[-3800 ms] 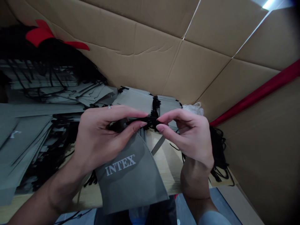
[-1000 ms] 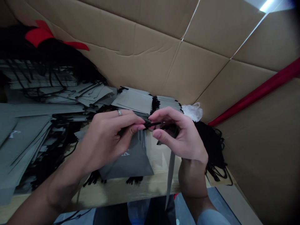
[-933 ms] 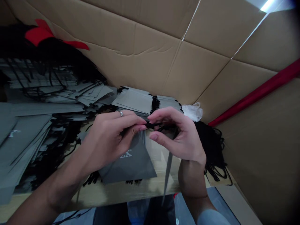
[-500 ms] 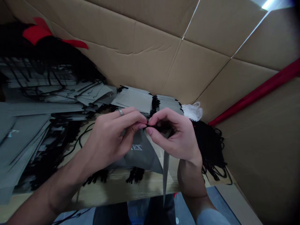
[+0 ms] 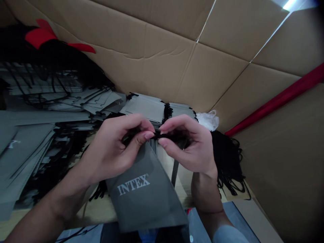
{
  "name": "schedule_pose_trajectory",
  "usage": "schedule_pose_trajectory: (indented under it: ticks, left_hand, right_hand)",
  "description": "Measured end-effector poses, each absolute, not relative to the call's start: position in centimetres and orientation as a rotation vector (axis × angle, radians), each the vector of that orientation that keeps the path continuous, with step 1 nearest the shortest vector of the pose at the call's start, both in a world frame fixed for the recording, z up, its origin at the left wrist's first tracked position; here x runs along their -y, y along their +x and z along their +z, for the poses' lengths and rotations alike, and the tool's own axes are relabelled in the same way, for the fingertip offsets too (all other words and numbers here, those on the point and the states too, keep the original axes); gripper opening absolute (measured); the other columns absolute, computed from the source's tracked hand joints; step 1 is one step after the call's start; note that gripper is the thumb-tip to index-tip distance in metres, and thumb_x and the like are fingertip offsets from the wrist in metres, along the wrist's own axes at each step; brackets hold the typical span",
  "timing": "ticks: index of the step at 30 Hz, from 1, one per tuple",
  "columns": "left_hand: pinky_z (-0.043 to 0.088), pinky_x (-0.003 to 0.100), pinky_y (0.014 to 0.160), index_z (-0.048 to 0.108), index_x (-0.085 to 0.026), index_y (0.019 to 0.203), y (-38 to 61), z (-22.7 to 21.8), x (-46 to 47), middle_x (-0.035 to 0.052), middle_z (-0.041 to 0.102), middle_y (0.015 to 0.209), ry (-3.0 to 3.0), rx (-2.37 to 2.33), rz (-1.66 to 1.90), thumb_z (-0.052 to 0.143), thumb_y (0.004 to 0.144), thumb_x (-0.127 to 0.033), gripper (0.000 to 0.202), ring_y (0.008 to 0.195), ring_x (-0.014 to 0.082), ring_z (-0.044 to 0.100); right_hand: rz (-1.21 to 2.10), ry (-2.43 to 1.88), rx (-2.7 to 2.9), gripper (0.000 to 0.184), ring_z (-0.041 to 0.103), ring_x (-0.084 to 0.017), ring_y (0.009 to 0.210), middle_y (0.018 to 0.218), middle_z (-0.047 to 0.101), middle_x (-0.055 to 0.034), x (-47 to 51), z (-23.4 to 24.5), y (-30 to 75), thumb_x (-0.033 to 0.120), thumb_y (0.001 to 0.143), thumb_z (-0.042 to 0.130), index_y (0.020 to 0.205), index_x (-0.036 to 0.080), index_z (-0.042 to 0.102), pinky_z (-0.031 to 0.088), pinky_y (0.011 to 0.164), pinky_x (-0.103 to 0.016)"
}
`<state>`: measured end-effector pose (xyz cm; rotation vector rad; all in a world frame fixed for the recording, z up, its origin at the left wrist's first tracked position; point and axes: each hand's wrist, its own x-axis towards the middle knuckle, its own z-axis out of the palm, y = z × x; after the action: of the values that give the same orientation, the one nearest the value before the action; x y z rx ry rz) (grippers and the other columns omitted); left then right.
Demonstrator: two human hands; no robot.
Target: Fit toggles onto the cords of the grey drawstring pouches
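Note:
A grey drawstring bag [image 5: 152, 206] with white INTEX lettering hangs below my hands, over the front edge of the table. My left hand [image 5: 118, 145] pinches black cord at the bag's top corner between thumb and index finger. Just to its right, the thumb and index finger of my right hand [image 5: 192, 145] close on the same black cord [image 5: 157, 135]. Only a small gap separates the two sets of fingertips. More black cord is bunched inside the right palm, partly hidden by the fingers. A narrow grey strip [image 5: 174, 172] hangs below the right hand; what it belongs to is unclear.
Stacks of grey bags [image 5: 27, 145] with black cords fill the left side. Two smaller stacks, one a pile of grey bags [image 5: 145, 106], lie against the cardboard wall [image 5: 162, 67]. A black cord bundle [image 5: 226, 158] lies right, near white plastic [image 5: 209, 119] and a red strip [image 5: 275, 101].
The bag has swung down and forward, and its whole INTEX lettering now shows. My left hand has turned and shifted slightly left, widening the gap between the fingertips. My right hand stays nearly still.

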<state>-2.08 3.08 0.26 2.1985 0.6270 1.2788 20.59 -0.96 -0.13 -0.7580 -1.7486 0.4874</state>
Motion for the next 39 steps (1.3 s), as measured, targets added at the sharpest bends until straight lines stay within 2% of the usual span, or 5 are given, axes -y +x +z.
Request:
schedule_pose_trajectory:
  ticks: [4, 17, 22, 29, 39]
  left_hand:
    - [0.042, 0.025, 0.059, 0.073, -0.021, 0.101, -2.0, 0.1, -2.6, -0.0053, 0.067, 0.078, 2.313, -0.653, 1.272, 0.067, 0.109, -0.023, 0.01, 0.062, 0.008, 0.053]
    - [0.05, 0.025, 0.067, 0.067, -0.024, 0.122, -1.6, -0.2, -2.7, -0.0037, 0.079, 0.098, 2.434, -0.592, 1.061, 0.055, 0.117, -0.023, 0.013, 0.076, 0.0105, 0.071]
    - [0.044, 0.023, 0.06, 0.069, -0.023, 0.112, -1.9, -0.1, -2.9, -0.0076, 0.069, 0.079, 2.423, -0.624, 1.128, 0.06, 0.117, -0.028, 0.011, 0.063, 0.0081, 0.058]
    - [0.05, 0.024, 0.066, 0.074, -0.025, 0.115, -1.8, -0.3, -2.9, -0.0072, 0.075, 0.085, 2.3, -0.649, 1.259, 0.07, 0.114, -0.033, 0.009, 0.066, 0.0082, 0.065]
    - [0.055, 0.03, 0.066, 0.08, -0.026, 0.1, -0.7, -0.8, -1.9, -0.0045, 0.083, 0.088, 2.183, -0.768, 1.498, 0.08, 0.106, -0.029, 0.007, 0.07, 0.0135, 0.071]
  right_hand:
    - [0.441, -0.721, 1.846, 0.021, 0.083, -0.015, 0.093, 0.108, 0.088, 0.0007, 0.9, 0.0, 20.8, 0.016, 0.098, 0.091, 0.115, 0.025, 0.081, 0.069, 0.085, -0.026]
    - [0.421, -0.791, 1.8, 0.022, 0.082, -0.012, 0.087, 0.103, 0.087, 0.0042, 1.1, 0.1, 21.2, 0.016, 0.097, 0.095, 0.112, 0.026, 0.081, 0.067, 0.082, -0.023]
    - [0.456, -0.806, 1.751, 0.036, 0.081, -0.014, 0.088, 0.103, 0.084, 0.0041, 1.3, 0.1, 21.8, 0.01, 0.091, 0.098, 0.117, 0.028, 0.08, 0.067, 0.078, -0.023]
    - [0.362, -0.85, 1.771, 0.017, 0.077, -0.013, 0.084, 0.099, 0.084, 0.0028, 1.6, 0.5, 22.1, 0.015, 0.098, 0.092, 0.107, 0.026, 0.083, 0.062, 0.072, -0.026]
    - [-0.007, -0.855, 1.746, 0.018, 0.074, -0.019, 0.091, 0.099, 0.081, -0.0012, 1.6, 0.6, 20.4, 0.011, 0.098, 0.084, 0.105, 0.026, 0.078, 0.063, 0.082, -0.036]
